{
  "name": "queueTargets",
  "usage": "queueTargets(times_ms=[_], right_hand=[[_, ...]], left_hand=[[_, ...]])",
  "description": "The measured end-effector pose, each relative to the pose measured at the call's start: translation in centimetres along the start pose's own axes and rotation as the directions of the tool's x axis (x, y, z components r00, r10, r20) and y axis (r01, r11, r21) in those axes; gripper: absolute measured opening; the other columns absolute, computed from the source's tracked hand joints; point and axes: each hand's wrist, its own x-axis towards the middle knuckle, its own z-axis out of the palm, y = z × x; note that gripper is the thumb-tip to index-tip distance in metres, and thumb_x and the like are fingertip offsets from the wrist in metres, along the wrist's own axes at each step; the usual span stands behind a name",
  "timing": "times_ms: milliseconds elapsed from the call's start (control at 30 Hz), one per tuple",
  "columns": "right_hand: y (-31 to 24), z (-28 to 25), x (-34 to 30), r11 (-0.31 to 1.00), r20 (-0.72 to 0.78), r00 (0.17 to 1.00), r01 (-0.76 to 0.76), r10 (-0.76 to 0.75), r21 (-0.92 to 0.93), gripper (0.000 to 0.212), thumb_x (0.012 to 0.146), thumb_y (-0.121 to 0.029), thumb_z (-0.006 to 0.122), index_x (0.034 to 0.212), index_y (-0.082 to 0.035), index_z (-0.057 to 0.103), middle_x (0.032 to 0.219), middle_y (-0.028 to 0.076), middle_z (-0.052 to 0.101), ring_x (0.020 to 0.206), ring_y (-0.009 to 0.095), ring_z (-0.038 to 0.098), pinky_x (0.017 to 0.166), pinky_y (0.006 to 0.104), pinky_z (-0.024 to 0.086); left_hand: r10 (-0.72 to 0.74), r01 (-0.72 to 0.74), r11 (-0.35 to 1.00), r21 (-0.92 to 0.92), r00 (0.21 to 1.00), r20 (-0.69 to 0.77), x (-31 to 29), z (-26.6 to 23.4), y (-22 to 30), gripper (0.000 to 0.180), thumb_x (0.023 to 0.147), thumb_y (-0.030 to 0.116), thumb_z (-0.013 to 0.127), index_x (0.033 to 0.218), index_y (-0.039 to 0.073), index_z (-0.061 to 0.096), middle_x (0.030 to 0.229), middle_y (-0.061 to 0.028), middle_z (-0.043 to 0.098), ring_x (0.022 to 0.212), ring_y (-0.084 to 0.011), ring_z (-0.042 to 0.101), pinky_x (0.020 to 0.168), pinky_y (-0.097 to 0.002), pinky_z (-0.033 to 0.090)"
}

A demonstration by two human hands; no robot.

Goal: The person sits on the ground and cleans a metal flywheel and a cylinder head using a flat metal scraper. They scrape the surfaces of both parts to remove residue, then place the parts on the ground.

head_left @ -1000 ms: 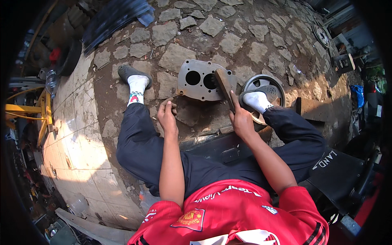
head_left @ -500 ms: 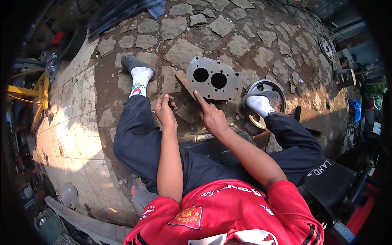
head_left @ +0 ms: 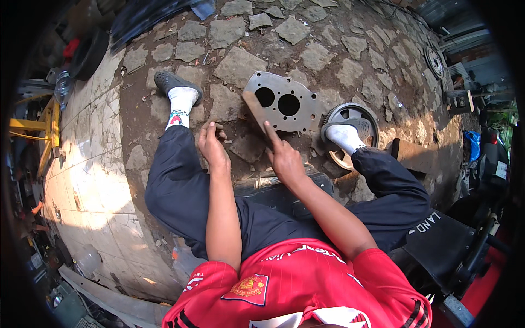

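Note:
A grey metal housing (head_left: pixel 302 112) with a flat face, two large round holes and several small holes sits on the ground between my feet. My right hand (head_left: pixel 287 164) is closed on a flat brown strip (head_left: pixel 255 107), with the index finger stretched along it. Whether the strip is a file or a piece of wood I cannot make out. Its far end slants across the left part of the housing's face. Left of the housing, my left hand (head_left: pixel 214 147) hovers above the ground, its fingers loosely bent and apart, holding nothing I can see.
My right foot stands by a toothed metal wheel (head_left: pixel 373 123). Beneath my hands is a dark flat object (head_left: pixel 262 188). Flat stones (head_left: pixel 240 68) pave the dirt ground. Pale tiles (head_left: pixel 98 131) and a yellow metal frame (head_left: pixel 52 126) lie left; a rusty block (head_left: pixel 413 158) stands right.
The brown strip has shifted from along the housing's left edge to over its face, nearer the left large hole. My right hand moved with it. My left hand keeps its pose.

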Motion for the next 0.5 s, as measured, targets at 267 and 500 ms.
queueTargets(times_ms=[267,500], right_hand=[[8.6,-5.7,-5.1,0.981,0.113,0.988,-0.084,0.105,-0.172,0.089,0.097,-0.021,0.068,0.168,-0.045,0.02,0.098,0.022,0.066,0.079,0.047,0.071,0.072,0.0584,0.059],[12.6,-11.0,-5.0,0.972,0.035,0.996,-0.068,0.077,-0.226,0.084,0.1,-0.024,0.066,0.168,-0.044,0.022,0.096,0.023,0.067,0.084,0.045,0.072,0.075,0.0576,0.057]], left_hand=[[-0.082,0.083,0.997,0.005,0.993,-0.089,0.1,-1.7,0.5,0.019,0.104,0.015,0.064,0.117,0.004,0.072,0.086,-0.0012,0.066,0.069,-0.0095,0.057,0.064,-0.0246,0.045],[-0.061,0.061,0.998,0.008,0.998,0.002,0.0,0.6,-0.3,0.012,0.105,0.016,0.063,0.108,0.006,0.069,0.086,-0.0025,0.066,0.071,-0.0103,0.057,0.067,-0.0265,0.047]])
